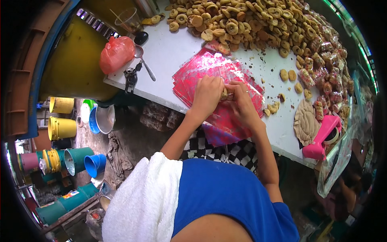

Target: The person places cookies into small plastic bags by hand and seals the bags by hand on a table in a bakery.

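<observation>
My left hand (208, 93) and my right hand (241, 101) meet over a fanned stack of pink-printed plastic wrapper sheets (190, 75). Between their fingertips is a small stack of ring-shaped cookies (224, 94), partly covered by clear plastic. Both hands grip this bundle, and my fingers hide much of it. The wrapper sheets spread over the table's near edge, where one purplish-pink corner hangs down. Just beyond them rises a large heap of loose ring-shaped cookies (232, 27). To the right, many wrapped cookie packs (328, 75) are piled up.
A pink tape dispenser (322, 137) and a beige cloth pad (305, 121) lie at the white table's (163, 60) right end. Toward the left are a red plastic bag (117, 54), a spoon (146, 65), keys (131, 78) and a plastic cup (128, 21). Buckets (79, 160) stand on the floor.
</observation>
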Motion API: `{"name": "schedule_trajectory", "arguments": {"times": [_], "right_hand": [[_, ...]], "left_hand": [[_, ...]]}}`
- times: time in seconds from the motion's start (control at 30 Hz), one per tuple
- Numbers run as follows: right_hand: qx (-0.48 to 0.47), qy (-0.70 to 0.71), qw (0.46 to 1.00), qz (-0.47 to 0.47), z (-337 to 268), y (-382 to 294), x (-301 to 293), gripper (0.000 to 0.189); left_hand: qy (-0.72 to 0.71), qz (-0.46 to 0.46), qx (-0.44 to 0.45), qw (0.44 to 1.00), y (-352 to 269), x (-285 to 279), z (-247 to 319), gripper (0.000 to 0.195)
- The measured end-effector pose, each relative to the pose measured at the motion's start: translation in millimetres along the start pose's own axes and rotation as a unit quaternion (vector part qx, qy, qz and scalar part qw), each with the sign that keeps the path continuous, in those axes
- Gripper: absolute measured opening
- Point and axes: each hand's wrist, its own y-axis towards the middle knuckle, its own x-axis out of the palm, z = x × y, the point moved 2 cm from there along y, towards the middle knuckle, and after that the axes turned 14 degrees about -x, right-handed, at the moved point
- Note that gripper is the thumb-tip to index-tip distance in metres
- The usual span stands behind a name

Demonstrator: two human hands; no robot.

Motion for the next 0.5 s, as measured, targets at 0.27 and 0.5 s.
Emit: {"name": "schedule_trajectory", "arguments": {"times": [0.27,0.5], "right_hand": [[-0.002,0.012,0.998,-0.068,8.7,18.8,-18.3,0.04],[0.071,-0.059,0.996,-0.005,-22.3,0.5,-46.3,0.067]], "left_hand": [[-0.025,0.121,0.034,0.992,-28.7,-0.9,21.5,0.033],[0.204,0.016,0.04,0.978,-42.3,16.8,38.6,0.076]]}}
